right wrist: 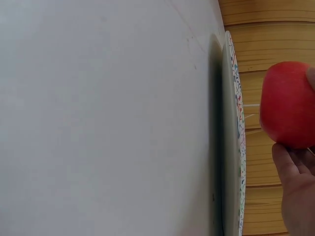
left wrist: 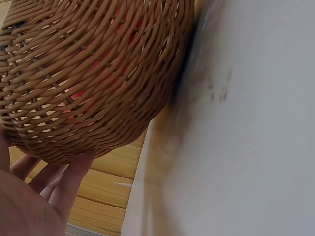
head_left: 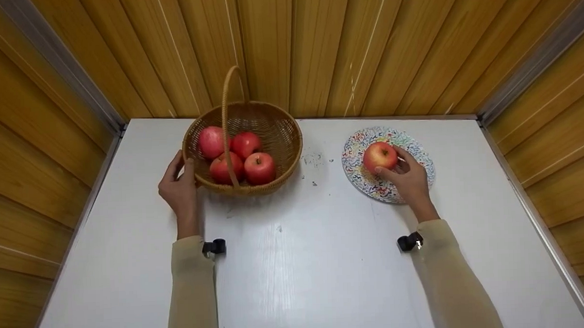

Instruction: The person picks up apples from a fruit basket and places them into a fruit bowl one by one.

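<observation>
The basket's handle (head_left: 224, 108) hides from me some part of the red apples (head_left: 260, 169). The right hand (head_left: 411, 177) and the held apple (head_left: 379, 156) cover a portion of the plate (head_left: 359, 178), and the faint marks (head_left: 313, 159) on the table (head_left: 295, 261) are too small to recognise.

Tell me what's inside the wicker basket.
Four red apples sit inside the wicker basket, partly crossed by its handle. Whatever lies beneath them is hidden.
</observation>
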Demonstrator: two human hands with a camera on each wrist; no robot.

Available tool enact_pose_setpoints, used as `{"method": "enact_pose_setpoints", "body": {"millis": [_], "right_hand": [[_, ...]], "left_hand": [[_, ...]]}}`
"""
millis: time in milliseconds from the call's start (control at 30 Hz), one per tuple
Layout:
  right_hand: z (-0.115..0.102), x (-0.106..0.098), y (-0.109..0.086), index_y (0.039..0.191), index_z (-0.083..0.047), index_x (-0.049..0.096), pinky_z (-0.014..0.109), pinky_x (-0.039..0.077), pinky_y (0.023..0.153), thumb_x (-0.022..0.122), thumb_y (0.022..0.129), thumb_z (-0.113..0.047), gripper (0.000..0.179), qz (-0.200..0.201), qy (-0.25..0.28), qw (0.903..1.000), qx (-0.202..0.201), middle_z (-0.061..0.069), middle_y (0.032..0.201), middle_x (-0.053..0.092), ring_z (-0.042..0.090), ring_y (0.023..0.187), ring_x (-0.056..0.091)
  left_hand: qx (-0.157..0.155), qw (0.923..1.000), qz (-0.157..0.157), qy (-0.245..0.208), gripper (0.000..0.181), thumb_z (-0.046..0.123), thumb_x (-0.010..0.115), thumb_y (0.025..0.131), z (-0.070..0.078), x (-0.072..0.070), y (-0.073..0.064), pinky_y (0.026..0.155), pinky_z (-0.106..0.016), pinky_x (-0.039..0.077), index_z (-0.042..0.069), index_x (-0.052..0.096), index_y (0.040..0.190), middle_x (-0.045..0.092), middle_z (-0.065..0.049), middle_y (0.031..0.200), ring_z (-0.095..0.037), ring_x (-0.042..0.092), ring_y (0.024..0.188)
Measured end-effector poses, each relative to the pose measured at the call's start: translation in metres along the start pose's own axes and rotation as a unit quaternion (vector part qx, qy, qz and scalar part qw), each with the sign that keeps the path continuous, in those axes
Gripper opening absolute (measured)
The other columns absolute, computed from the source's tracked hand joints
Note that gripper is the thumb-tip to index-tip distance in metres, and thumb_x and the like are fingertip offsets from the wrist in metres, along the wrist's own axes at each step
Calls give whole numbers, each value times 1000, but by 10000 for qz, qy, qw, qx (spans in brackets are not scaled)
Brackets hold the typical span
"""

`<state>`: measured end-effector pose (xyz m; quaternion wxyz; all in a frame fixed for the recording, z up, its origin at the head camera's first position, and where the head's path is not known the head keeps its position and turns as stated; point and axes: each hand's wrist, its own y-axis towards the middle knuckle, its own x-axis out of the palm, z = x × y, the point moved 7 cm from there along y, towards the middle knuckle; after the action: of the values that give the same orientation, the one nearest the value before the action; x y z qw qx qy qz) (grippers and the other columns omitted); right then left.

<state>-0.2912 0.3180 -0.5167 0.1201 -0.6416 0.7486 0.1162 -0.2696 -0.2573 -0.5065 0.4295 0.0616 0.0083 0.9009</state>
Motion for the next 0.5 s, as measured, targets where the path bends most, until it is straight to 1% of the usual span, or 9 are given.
{"method": "enact_pose_setpoints", "body": {"millis": [300,500], "right_hand": [[10,-1,0,163,-7,43,33,43,116,93,85,-27,94,-34,29,9997,227,18,161,46,31,149,44],[10,0,2,162,-6,44,35,43,117,93,86,-25,92,-33,-174,9997,172,19,159,47,32,148,46]], "left_hand": [[3,9999,-138,42,39,27,76,101,2,3,0,73,-25,63,18,74,140,70,-5,138,-24,71,112],[-20,9999,-150,63,39,28,76,101,2,2,0,72,-25,63,19,73,140,70,-5,138,-23,72,111]]}}
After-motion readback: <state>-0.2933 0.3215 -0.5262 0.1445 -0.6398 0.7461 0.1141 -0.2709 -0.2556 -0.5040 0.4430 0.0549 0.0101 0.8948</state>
